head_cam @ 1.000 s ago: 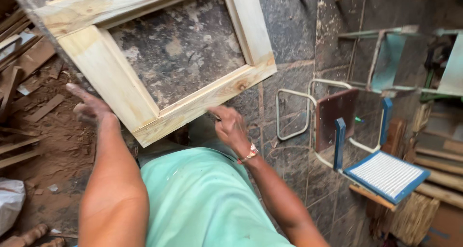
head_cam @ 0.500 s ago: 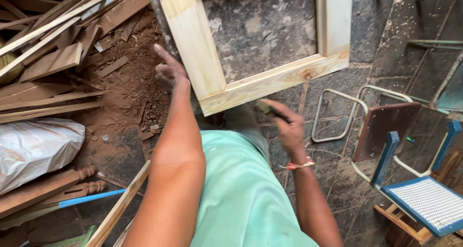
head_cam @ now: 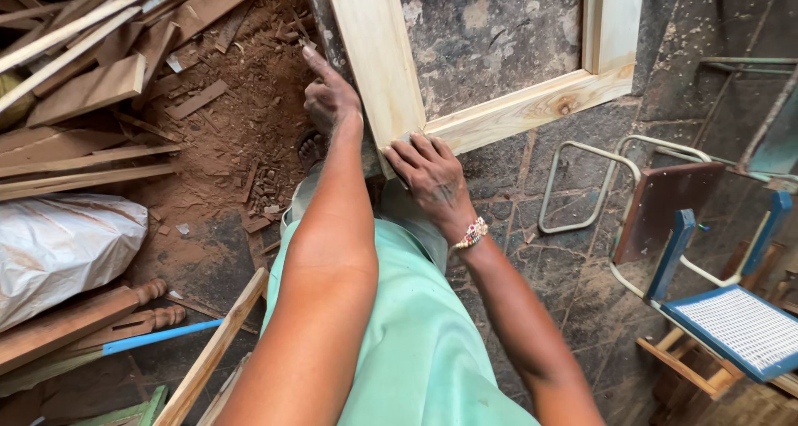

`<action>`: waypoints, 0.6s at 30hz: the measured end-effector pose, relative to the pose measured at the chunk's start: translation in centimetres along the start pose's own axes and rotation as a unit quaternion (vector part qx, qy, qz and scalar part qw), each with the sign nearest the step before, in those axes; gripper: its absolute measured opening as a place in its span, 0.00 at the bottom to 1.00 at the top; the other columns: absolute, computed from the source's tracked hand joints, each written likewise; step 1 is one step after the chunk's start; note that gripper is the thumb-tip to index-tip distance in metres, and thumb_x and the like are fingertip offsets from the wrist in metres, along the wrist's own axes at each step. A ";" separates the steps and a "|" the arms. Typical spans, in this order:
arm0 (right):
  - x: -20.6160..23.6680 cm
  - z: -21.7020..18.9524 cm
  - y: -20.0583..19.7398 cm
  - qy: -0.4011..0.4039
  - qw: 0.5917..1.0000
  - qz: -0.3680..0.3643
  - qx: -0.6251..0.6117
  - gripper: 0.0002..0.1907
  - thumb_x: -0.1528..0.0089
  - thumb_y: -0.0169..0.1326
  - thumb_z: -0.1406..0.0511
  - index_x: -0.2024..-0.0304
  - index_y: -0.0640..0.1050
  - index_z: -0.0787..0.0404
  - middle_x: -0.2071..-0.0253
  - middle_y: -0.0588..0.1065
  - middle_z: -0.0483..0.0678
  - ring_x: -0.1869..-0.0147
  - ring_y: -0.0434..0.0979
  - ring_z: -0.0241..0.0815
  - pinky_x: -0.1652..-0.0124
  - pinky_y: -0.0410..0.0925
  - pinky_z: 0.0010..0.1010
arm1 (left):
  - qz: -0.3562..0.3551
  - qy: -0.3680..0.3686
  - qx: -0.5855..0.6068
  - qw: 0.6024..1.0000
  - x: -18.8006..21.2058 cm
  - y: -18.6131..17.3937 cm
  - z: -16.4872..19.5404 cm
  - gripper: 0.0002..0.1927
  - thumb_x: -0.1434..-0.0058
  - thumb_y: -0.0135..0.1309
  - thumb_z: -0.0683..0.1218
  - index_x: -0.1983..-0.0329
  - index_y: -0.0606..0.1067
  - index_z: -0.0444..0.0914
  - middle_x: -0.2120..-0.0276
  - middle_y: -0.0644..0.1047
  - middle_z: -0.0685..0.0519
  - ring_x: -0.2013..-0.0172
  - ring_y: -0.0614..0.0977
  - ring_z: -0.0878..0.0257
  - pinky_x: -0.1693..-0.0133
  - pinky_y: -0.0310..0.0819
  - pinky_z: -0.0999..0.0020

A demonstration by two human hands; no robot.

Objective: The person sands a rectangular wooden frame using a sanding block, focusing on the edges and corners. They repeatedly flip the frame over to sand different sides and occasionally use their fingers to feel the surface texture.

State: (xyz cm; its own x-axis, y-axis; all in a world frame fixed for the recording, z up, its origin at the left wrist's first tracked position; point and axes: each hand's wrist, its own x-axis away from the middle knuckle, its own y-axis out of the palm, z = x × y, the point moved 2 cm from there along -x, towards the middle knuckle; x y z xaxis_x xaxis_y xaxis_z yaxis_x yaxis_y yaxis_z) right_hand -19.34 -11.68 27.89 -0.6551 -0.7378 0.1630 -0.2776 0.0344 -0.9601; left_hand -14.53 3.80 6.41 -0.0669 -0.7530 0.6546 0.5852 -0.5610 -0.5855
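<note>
A pale wooden frame point(head_cam: 382, 68) lies over the dark stone floor, its near corner just ahead of me. My left hand point(head_cam: 330, 98) rests against the frame's outer left edge, index finger stretched out. My right hand point(head_cam: 428, 172) presses flat on the near corner of the frame, fingers spread, with a beaded bracelet on the wrist. Neither hand grips anything. My green shirt fills the lower middle of the view.
Wooden planks and offcuts point(head_cam: 87, 89) lie piled on sawdust at the left, above a white sack point(head_cam: 62, 247). A turned wooden leg point(head_cam: 79, 318) and a blue rod lie lower left. Metal-framed chairs, one with a blue woven seat point(head_cam: 736, 326), stand at the right.
The view has swung so the frame's corner sits higher and nearer. My right hand moved up from below the frame onto its corner. My left hand stays at the left edge.
</note>
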 end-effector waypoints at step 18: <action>-1.4 3.2 -1.4 -0.123 0.963 -0.222 0.087 0.18 0.42 0.56 0.62 0.49 0.79 0.48 0.45 0.76 0.39 0.38 0.68 0.43 0.32 0.53 0.50 | -0.033 -0.012 -0.009 0.999 1.6 -1.6 2.0 0.49 0.49 0.21 0.85 0.86 0.73 0.41 0.86 0.74 0.50 0.81 0.77 0.55 0.78 0.66 0.56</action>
State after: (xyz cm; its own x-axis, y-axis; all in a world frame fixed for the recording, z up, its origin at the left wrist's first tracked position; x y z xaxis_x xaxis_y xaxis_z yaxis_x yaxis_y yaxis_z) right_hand -15.78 -12.85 28.28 -0.3068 -0.7913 0.5289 -0.3563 -0.4198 -0.8348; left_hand -14.00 4.21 9.37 -0.0852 -0.7063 0.7027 0.5662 -0.6147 -0.5492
